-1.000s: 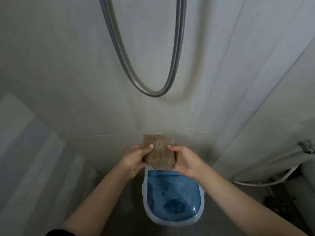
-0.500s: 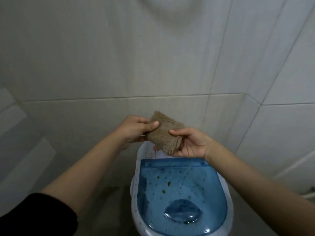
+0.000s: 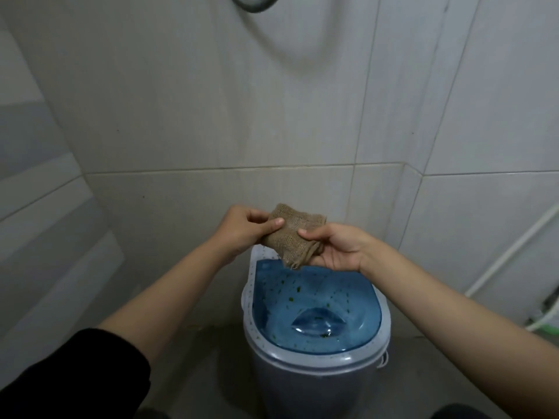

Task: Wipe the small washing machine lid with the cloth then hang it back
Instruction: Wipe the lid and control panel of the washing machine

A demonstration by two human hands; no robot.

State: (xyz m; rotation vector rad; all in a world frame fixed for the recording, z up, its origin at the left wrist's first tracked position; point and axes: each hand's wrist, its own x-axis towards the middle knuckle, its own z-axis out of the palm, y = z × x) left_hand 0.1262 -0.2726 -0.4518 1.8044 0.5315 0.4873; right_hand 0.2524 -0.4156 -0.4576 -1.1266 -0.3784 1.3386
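A small washing machine (image 3: 314, 385) stands on the floor below me, with a translucent blue lid (image 3: 314, 309) speckled with dark green spots. Above the lid's far edge I hold a folded brown woven cloth (image 3: 292, 234) in both hands. My left hand (image 3: 245, 229) pinches its left side with thumb on top. My right hand (image 3: 335, 247) cups its right side from below, thumb pressing the top. The cloth hangs a little above the lid without touching it.
Grey tiled walls (image 3: 211, 116) close in behind and to both sides. A loop of metal shower hose (image 3: 254, 4) hangs at the top. A white pipe (image 3: 511, 252) runs down the right wall, with a green-marked fitting (image 3: 547, 322) near the floor.
The view has tilted down, so the hose slid up out of frame and the machine grew larger. The cloth went from held flat upright to folded and bunched between both hands.
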